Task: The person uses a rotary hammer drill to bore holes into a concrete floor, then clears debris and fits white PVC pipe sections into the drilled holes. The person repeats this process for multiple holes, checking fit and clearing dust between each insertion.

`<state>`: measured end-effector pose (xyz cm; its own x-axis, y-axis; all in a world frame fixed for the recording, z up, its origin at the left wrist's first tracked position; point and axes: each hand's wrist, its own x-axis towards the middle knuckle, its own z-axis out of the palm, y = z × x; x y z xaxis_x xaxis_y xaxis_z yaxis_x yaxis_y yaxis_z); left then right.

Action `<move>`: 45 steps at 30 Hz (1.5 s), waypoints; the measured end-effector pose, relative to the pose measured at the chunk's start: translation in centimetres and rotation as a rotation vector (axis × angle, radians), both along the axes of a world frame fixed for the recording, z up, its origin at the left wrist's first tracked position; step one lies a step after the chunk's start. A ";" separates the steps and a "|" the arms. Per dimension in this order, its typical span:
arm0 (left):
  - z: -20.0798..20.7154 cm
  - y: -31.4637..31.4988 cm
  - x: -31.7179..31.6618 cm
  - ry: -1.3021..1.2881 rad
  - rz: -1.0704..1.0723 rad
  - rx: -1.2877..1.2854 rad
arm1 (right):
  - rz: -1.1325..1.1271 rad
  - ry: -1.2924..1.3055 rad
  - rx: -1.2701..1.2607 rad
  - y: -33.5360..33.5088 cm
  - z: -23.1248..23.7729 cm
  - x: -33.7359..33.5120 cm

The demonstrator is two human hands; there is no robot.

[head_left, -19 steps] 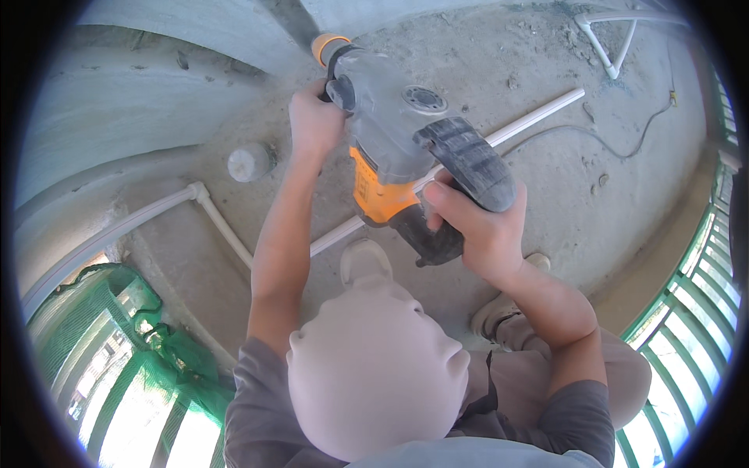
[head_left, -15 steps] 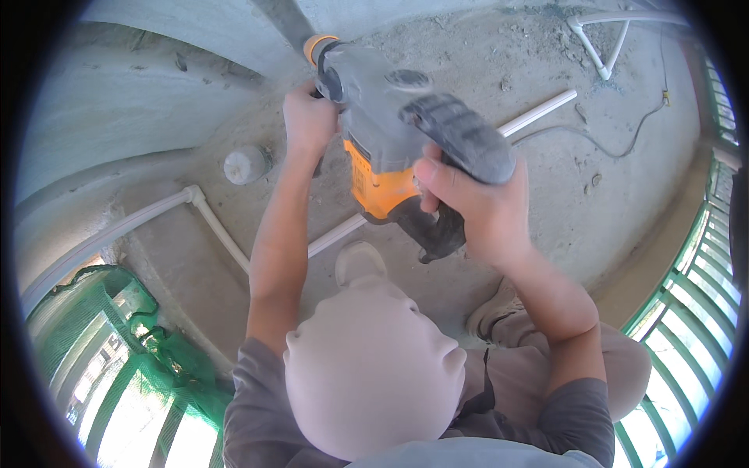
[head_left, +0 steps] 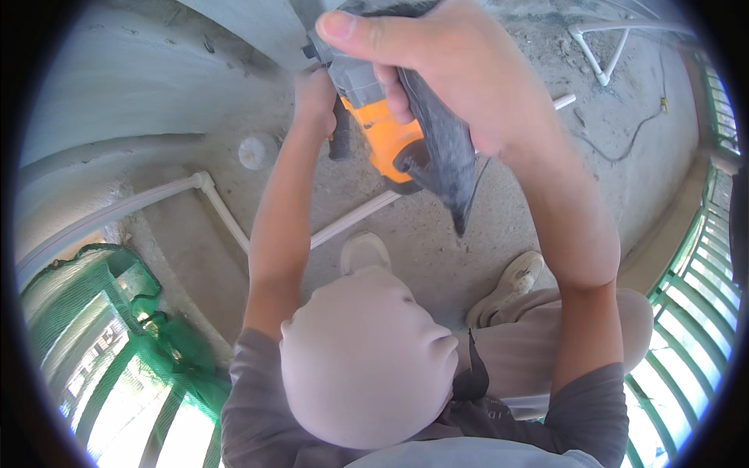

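A dusty orange and dark grey rotary hammer (head_left: 386, 140) is held up by both hands at the top middle of the head view, its front end pointing toward the pale wall (head_left: 133, 97). My left hand (head_left: 314, 97) is closed around the dark side handle (head_left: 339, 139) near the front. Across the black rear grip (head_left: 449, 140) lies my right hand (head_left: 468, 70), its fingers wrapped round and the thumb stretched along the top. That hand and the picture's upper edge hide much of the tool's upper housing. Its tip cannot be made out clearly.
A white pipe (head_left: 355, 218) lies on the dusty concrete floor beneath the tool. Pipes (head_left: 133, 207) run along the left, and a bent pipe piece (head_left: 601, 62) stands far right near a cable (head_left: 616, 156). Green netting (head_left: 156, 335) and green railings (head_left: 690, 320) flank me.
The rear of the rotary hammer has risen toward the upper edge, and my right hand has come up with it, looking larger. My left hand has shifted slightly right, still gripping.
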<state>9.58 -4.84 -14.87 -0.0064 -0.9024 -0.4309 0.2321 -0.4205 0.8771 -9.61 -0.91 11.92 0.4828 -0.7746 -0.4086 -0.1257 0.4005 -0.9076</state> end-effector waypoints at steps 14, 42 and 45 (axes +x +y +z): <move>1.3 9.4 -3.5 -0.189 0.037 -0.084 | -0.390 0.189 -0.063 15.8 -2.8 -0.9; -6.9 -0.3 5.2 0.216 -0.221 0.004 | -0.539 -0.040 -0.147 10.7 -9.6 9.2; -5.5 -1.0 4.4 0.152 -0.222 -0.009 | -0.485 -0.109 0.010 9.0 -8.6 6.4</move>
<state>13.94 -5.86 -20.41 -0.2687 -0.8754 -0.4019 0.2645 -0.4683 0.8431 -3.18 8.14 3.32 0.1086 -0.9168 -0.3843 0.1727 0.3981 -0.9009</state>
